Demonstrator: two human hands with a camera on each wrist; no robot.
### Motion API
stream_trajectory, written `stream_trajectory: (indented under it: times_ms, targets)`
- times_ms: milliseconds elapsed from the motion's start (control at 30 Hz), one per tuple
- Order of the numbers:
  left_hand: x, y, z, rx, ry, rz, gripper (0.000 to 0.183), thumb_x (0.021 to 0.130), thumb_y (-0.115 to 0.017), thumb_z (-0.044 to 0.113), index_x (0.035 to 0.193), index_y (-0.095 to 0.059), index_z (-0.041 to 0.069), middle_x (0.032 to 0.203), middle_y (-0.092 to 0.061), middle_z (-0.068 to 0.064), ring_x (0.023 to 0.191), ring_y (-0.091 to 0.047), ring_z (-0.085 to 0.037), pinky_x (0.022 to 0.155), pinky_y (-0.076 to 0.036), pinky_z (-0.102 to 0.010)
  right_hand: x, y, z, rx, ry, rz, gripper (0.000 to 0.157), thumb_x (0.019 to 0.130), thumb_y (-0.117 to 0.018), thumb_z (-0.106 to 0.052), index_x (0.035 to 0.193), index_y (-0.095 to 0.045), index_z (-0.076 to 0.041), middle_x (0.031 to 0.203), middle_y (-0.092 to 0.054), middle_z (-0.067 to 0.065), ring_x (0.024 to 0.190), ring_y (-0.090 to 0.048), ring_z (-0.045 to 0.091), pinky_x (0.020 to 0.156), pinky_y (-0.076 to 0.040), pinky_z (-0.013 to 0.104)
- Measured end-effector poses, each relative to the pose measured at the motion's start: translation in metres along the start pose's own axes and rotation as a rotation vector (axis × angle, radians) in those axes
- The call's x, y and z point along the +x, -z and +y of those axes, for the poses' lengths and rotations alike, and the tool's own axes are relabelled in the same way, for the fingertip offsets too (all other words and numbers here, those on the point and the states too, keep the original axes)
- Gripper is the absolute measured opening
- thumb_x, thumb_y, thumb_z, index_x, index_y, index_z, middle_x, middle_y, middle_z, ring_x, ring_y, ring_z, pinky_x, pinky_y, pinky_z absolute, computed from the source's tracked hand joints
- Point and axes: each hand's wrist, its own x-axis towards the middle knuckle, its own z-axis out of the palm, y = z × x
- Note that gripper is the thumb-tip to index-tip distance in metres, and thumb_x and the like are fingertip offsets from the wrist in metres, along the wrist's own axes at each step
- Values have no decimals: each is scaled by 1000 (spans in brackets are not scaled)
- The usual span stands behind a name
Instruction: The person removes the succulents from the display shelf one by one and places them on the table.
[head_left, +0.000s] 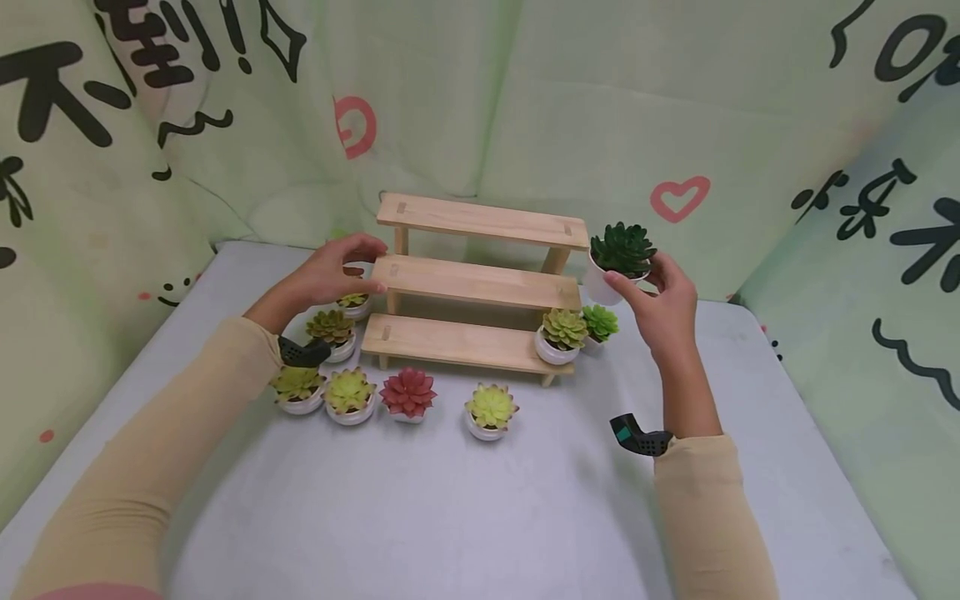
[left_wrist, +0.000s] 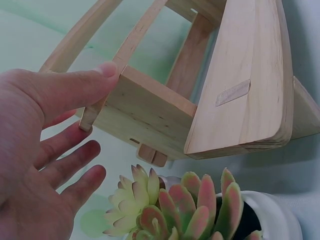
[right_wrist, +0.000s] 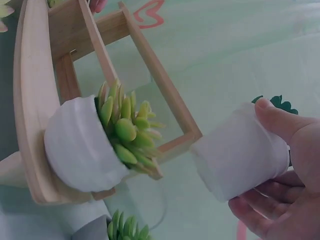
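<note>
A three-tier wooden stand (head_left: 480, 282) stands at the back of the table. My left hand (head_left: 330, 271) is at its left end; in the left wrist view the thumb and a finger (left_wrist: 86, 124) hold the end of the middle shelf, other fingers spread. My right hand (head_left: 663, 304) grips the white pot of a dark green succulent (head_left: 622, 250), raised beside the stand's right end, thumb on one side and fingers on the other. On the bottom shelf's right end sits a yellow-green potted succulent (head_left: 562, 329). Just behind it stands a bright green one (head_left: 600, 322), off the stand.
In front of the stand are a red succulent (head_left: 408, 393) and a yellow-green one (head_left: 491, 408). Several more potted succulents, including one with reddish tips (head_left: 330, 329), cluster left of the stand, below my left arm. A printed pale green curtain (head_left: 585, 133) closes off the back.
</note>
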Motion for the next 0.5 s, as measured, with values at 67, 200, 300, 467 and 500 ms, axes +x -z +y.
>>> stream_trajectory:
  times_ms: [67, 200, 300, 467, 500]
  targets:
    - [0, 0, 0, -2, -4, -2, 62, 85, -75, 18, 137, -45, 5, 142, -46, -15, 137, -40, -32, 113, -36, -51, -2, 1, 3, -18, -12, -11, 69, 84, -71, -47, 142, -47, -19, 141, -51, 4, 131, -48, 19, 112, -40, 43]
    - [-1, 0, -1, -9, -12, -7, 62, 85, -75, 18, 137, -44, 4, 141, -47, -16, 137, -40, -32, 113, -36, -52, -6, 2, 9, -40, -20, -24, 71, 84, -70, -48, 143, -45, -17, 142, -51, 5, 131, -48, 20, 111, -42, 41]
    - [-1, 0, -1, -11, -13, -8, 62, 85, -75, 18, 137, -44, 4, 141, -47, -16, 137, -40, -32, 113, -36, -52, -9, 3, 13, -43, -31, -31, 72, 83, -71, -48, 143, -45, -18, 141, -52, 4, 129, -49, 19, 108, -45, 40]
    - [0, 0, -1, -15, -4, -7, 62, 85, -75, 20, 137, -45, 5, 141, -47, -15, 137, -40, -32, 114, -35, -52, -14, 6, 23, -47, -51, -39, 74, 83, -71, -48, 144, -44, -18, 143, -51, 4, 131, -48, 19, 109, -44, 40]
    - [0, 0, -2, -16, -2, -6, 63, 85, -75, 20, 138, -45, 5, 141, -47, -15, 137, -40, -32, 114, -35, -52, -15, 7, 25, -48, -56, -39, 74, 83, -71, -48, 145, -43, -18, 143, -50, 4, 131, -48, 19, 109, -44, 40]
